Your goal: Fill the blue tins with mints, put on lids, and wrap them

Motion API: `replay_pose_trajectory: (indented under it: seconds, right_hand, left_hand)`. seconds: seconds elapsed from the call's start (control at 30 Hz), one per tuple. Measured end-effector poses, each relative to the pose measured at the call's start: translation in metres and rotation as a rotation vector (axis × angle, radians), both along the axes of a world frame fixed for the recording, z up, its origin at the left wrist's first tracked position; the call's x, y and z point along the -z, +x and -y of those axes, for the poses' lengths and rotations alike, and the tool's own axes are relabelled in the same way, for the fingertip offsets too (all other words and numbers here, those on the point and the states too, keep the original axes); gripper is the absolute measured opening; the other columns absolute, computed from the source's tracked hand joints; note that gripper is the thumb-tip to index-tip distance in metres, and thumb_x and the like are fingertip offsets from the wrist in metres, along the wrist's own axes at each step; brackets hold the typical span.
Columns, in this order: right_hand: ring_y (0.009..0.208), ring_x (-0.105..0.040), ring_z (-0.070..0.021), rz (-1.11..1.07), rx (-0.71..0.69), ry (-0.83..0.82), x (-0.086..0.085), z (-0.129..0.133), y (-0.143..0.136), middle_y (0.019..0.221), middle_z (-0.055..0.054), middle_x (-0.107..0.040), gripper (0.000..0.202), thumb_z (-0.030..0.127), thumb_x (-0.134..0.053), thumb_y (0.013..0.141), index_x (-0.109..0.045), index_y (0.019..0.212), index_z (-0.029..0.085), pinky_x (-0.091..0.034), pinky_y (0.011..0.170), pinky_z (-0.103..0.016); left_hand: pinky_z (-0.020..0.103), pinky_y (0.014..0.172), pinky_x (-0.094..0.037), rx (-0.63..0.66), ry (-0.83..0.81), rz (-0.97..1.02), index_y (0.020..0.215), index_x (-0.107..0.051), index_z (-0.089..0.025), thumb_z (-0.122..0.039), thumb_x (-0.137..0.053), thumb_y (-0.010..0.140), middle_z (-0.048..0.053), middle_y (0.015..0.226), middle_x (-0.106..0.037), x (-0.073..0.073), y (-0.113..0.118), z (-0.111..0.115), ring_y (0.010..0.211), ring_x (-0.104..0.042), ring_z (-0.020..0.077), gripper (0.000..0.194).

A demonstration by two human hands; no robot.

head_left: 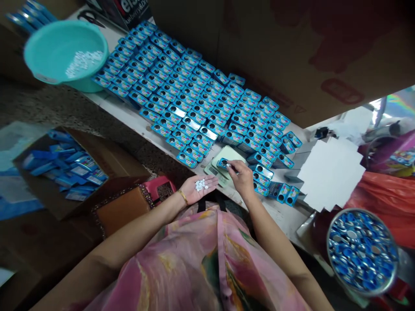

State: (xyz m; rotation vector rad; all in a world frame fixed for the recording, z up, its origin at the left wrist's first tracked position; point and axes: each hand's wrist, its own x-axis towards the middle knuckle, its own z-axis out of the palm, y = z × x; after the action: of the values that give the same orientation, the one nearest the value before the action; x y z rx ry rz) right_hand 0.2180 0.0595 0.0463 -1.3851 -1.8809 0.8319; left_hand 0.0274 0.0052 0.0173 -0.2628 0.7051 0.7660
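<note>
Left hand (196,194), palm up, grip unclenched, bearing white tablets (201,185). Right hand (241,173): grip pinching one tablet (228,165) (small and partly hidden) at blue tin (222,163) on pale scale (227,152); rows of similar tins (207,104) standing beyond on worktop (129,120).

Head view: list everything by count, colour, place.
Bench: 1, whitish, centre
Scale: 1, pale green, centre
Basin: 1, turquoise, upper left
Standing tins: dozens, blue, bench
Single tin: 1, blue, at scale
White pieces: several, white, basin and left hand
Lettered box: 1, dark, top
Large carton: 1, brown, behind tins
Open carton: 1, brown, lower left, holding blue packs
White card: count unclear, white, right
Container: 1, silver-rimmed, lower right, blue-silver pieces inside
Red plastic: some, red, right
Garment: 1, floral pink, bottom
Bracelet: 1, gold, left wrist
Left hand: 1, bare, palm up
Right hand: 1, bare, at scale
</note>
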Motion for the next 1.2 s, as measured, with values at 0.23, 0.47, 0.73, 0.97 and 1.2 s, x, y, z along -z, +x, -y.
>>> replay_pose_trajectory:
  seconds: [0.23, 0.47, 0.73, 0.97, 1.2]
  right_hand:
    - [0.073, -0.056, -0.0144, -0.019, 0.004, -0.148, 0.003, 0.053, 0.015, 0.082, -0.005, -0.061, 0.016, 0.027, -0.05, 0.08, -0.062, 0.087, 0.02, -0.046, 0.067, -0.029]
    - [0.074, -0.056, -0.0163, -0.005, 0.068, -0.19, 0.006, 0.063, 0.02, 0.08, -0.005, -0.061, 0.016, 0.029, -0.05, 0.079, -0.063, 0.084, 0.02, -0.046, 0.068, -0.031]
    - [0.067, -0.054, -0.0129, -0.007, 0.102, -0.097, -0.012, 0.022, 0.011, 0.078, -0.003, -0.059, 0.016, 0.028, -0.052, 0.079, -0.062, 0.088, 0.02, -0.045, 0.063, -0.026]
    - [0.081, -0.057, -0.0151, -0.066, -0.209, -0.156, -0.024, 0.047, -0.02, 0.088, -0.004, -0.061, 0.019, 0.027, -0.049, 0.081, -0.061, 0.096, 0.023, -0.047, 0.071, -0.028]
    - [0.108, -0.042, -0.0267, 0.422, -0.061, 0.035, -0.007, 0.02, -0.015, 0.121, -0.012, -0.046, 0.045, 0.029, -0.052, 0.079, -0.043, 0.123, 0.022, -0.037, 0.087, -0.045]
  left_hand:
    - [0.021, 0.052, -0.048, 0.069, -0.111, -0.104, 0.092, -0.057, -0.003, -0.012, -0.047, 0.075, 0.013, 0.073, -0.064, 0.005, -0.01, 0.018, 0.063, -0.062, 0.0151, 0.021]
    - [0.012, 0.032, -0.029, 0.114, -0.097, -0.078, 0.088, -0.056, -0.008, -0.014, -0.051, 0.075, 0.004, 0.062, -0.054, 0.011, -0.015, 0.025, 0.048, -0.05, 0.0074, 0.016]
    - [0.012, 0.032, -0.029, 0.093, -0.106, -0.126, 0.087, -0.056, -0.008, -0.015, -0.05, 0.076, 0.005, 0.062, -0.055, 0.012, -0.025, 0.033, 0.048, -0.05, 0.0076, 0.014]
    - [0.02, 0.047, -0.046, 0.049, -0.087, -0.082, 0.088, -0.057, -0.005, -0.019, -0.047, 0.079, 0.011, 0.071, -0.062, 0.008, -0.012, 0.019, 0.059, -0.059, 0.0137, 0.019]
    - [0.01, 0.029, -0.027, 0.153, -0.092, -0.048, 0.075, -0.053, -0.01, -0.02, -0.049, 0.079, 0.003, 0.061, -0.052, 0.0, -0.009, 0.009, 0.044, -0.047, 0.0047, 0.012]
